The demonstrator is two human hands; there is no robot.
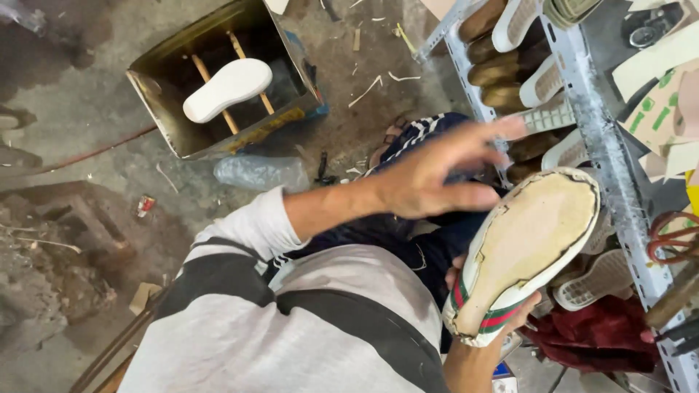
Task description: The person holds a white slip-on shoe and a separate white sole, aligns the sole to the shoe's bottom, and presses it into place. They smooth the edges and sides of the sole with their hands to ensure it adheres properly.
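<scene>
Right hand [484, 320] grips a shoe [524, 251] from below, sole side up; its fingers [530, 304] curl round the toe end and the thumb shows at the near edge. Most of that hand is hidden behind the shoe. The shoe sits low right, over the person's lap, just beside the rack [604, 145]. Its bottom is bare and tan, matte and rough, with a ragged glued margin; the upper is white with red and green stripes near the toe.

Left hand [429, 178] hovers above the shoe, holding nothing, fingers spread and reaching toward the rack. Its fingertips are blurred.

The rack is pale angle-iron, scuffed and smeared, and carries shoes on brown lasts with white ribbed soles [557, 113]. Its top and right ends are cut off.

On the concrete floor stands an open metal box [291, 51] with two wooden rods; a smooth white sole [227, 89] lies across them. A crumpled clear bottle [262, 173] lies beside it. Red cloth [597, 335] bunches under the rack, its shape hard to make out.
</scene>
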